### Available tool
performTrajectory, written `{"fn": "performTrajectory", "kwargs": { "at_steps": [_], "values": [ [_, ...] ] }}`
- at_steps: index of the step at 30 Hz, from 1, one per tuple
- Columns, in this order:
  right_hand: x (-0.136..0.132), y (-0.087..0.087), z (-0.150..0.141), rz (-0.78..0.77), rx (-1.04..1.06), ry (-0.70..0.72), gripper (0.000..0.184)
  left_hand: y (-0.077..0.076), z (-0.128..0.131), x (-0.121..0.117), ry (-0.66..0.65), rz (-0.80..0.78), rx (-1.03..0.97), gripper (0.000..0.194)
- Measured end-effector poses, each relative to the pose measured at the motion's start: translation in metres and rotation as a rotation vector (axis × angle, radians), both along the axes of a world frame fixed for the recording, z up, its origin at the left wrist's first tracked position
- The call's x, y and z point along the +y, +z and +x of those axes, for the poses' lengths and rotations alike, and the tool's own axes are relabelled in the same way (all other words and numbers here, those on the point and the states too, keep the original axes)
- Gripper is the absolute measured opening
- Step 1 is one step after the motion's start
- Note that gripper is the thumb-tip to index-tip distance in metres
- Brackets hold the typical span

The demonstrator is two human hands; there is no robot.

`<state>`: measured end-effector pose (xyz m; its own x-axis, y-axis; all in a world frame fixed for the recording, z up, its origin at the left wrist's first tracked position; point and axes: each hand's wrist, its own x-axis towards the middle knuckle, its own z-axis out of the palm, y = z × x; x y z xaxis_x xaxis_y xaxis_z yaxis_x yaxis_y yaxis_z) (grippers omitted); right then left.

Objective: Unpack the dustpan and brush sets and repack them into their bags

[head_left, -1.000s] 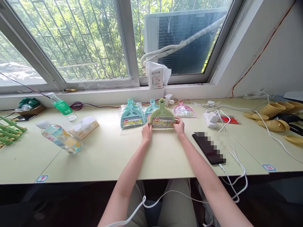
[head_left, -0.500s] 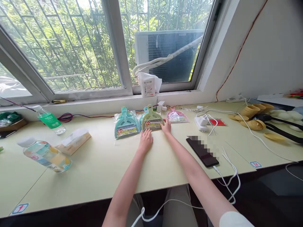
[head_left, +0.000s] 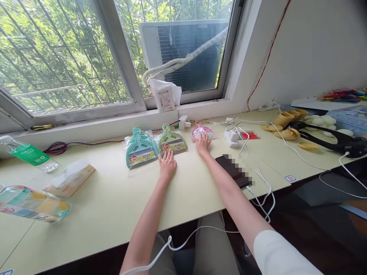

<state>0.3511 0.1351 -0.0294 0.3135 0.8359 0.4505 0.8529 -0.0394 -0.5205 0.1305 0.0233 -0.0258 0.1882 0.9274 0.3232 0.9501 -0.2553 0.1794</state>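
Observation:
Three packs of mini dustpan-and-brush sets in clear wrapping lie along the back of the table. The teal dustpan set is on the left, the olive-green dustpan set in the middle, the pink dustpan set on the right. My left hand lies with fingers stretched out, its fingertips at the lower left edge of the olive-green set. My right hand rests its spread fingers on the front of the pink set, hiding part of it. Neither hand is closed round anything.
A phone with a charging cable lies by my right forearm. A white power strip stands behind it. At left are a tissue pack, a green-labelled bottle and a larger bottle. Yellow cups stand at right.
My right hand has left the olive-green set and moved right onto the pink set. My left hand stays by the olive-green set. The camera view has turned to the right.

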Motion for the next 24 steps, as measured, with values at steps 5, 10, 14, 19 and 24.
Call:
{"fn": "performTrajectory", "kwargs": {
  "at_steps": [5,10,14,19,24],
  "values": [
    [-0.008,-0.002,0.021,-0.156,-0.273,0.057,0.043,0.001,-0.002,0.000,-0.012,-0.041,-0.035,0.058],
    [-0.043,0.004,0.006,-0.061,-0.341,0.054,0.053,0.004,-0.003,-0.001,-0.008,-0.047,-0.057,0.058],
    [-0.066,0.010,-0.005,-0.086,-0.345,0.132,0.055,0.006,-0.002,-0.003,-0.006,-0.047,-0.061,0.057],
    [-0.073,0.010,-0.020,-0.174,-0.385,0.194,0.045,0.007,-0.002,-0.005,-0.003,-0.048,-0.051,0.056],
    [-0.080,0.015,-0.018,-0.150,-0.373,0.191,0.026,0.008,-0.003,-0.007,-0.021,-0.035,-0.047,0.053]
  ]
}}
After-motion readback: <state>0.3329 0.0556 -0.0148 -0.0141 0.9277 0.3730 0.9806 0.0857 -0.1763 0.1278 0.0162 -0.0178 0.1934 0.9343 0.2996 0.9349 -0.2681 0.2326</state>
